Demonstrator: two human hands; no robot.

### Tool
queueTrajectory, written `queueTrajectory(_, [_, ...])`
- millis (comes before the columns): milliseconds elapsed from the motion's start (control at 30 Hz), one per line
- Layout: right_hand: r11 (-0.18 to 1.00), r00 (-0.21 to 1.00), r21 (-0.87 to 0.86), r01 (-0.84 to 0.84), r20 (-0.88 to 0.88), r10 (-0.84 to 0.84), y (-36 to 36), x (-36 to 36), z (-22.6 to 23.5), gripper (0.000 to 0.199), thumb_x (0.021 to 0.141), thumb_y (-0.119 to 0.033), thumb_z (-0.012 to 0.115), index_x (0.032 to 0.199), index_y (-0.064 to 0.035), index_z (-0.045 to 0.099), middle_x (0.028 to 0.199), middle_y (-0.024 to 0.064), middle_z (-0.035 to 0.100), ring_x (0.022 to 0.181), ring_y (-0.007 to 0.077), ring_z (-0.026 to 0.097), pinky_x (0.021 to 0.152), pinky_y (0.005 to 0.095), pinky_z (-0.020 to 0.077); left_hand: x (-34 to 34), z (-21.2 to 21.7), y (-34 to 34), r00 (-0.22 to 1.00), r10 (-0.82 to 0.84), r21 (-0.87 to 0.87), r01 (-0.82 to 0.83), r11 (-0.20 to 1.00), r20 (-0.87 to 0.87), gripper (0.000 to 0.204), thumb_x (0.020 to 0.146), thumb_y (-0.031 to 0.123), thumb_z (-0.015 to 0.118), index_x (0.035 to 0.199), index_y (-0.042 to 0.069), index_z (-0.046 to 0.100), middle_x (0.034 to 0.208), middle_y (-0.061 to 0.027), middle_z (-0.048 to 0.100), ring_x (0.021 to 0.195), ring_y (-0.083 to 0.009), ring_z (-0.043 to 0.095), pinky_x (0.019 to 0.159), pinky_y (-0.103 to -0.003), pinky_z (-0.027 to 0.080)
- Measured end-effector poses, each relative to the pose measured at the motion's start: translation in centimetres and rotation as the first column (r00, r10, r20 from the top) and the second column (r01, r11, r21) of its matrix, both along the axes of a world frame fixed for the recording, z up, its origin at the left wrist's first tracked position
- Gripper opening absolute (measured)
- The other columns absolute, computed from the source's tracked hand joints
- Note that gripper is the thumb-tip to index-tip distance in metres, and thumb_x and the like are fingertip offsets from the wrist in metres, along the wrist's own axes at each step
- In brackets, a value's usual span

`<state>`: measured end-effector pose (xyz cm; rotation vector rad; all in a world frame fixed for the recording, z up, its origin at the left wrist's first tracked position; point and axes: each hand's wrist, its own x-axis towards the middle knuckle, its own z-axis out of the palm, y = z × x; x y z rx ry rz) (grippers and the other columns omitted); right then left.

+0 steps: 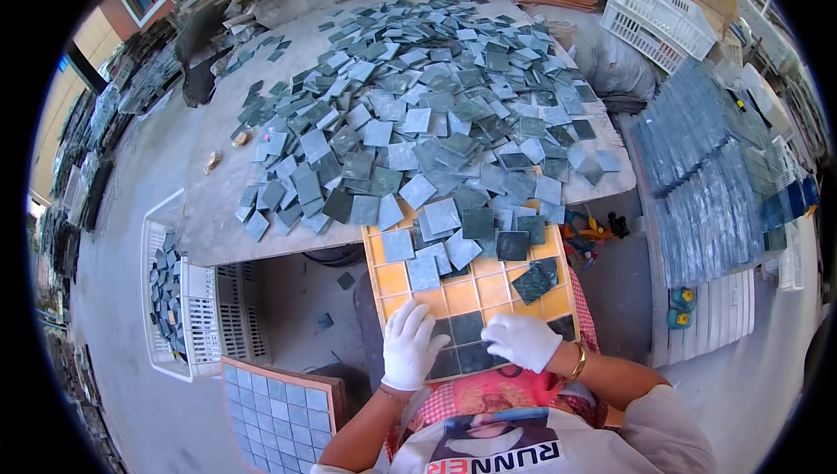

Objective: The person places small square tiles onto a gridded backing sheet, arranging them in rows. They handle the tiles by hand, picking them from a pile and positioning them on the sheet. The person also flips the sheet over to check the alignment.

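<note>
A yellow-orange grid tray (pixel 397 279) with raised pale dividers lies in front of me, its far end by the table's near edge. Dark green-grey square tiles (pixel 477 357) fill several cells at the tray's near end. Loose tiles (pixel 437 218) lie overlapped across its far half. My left hand (pixel 412 347), in a white glove, rests at the tray's left side, fingers extended and thumb apart beside the dark tiles. My right hand (pixel 526 341), also gloved, has its fingers curled together over the near rows; whatever is beneath the fingertips is hidden.
A large heap of grey-green tiles (pixel 418 121) covers much of the table (pixel 227 204). A white crate (pixel 205 313) with small tiles stands at the left. Below it leans a tile-filled panel (pixel 279 413). Wrapped tile stacks (pixel 702 204) stand at the right.
</note>
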<state>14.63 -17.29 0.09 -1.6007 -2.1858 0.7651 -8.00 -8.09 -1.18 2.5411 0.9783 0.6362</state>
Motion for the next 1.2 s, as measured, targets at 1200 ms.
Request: queueTrajectory(1200, [0.932, 0.963, -0.331, 0.146, -0.168, -0.21, 0.0, -2.4, 2.3, 0.038, 0.085, -0.017, 0.059, 0.121, -0.009, 0.052, 0.092, 0.0167, 0.066, 0.077, 0.0291, 0.067, 0.07, 0.0372, 0.0524, -3.0, 0.1, -4.0, 0.986, 0.137, -0.114, -0.126, 0.985, 0.097, 0.055, 0.074, 0.013, 0.068, 0.125, 0.001, 0.053, 0.133, -0.0184, 0.051, 0.127, -0.038, 0.043, 0.109, -0.048, 0.03])
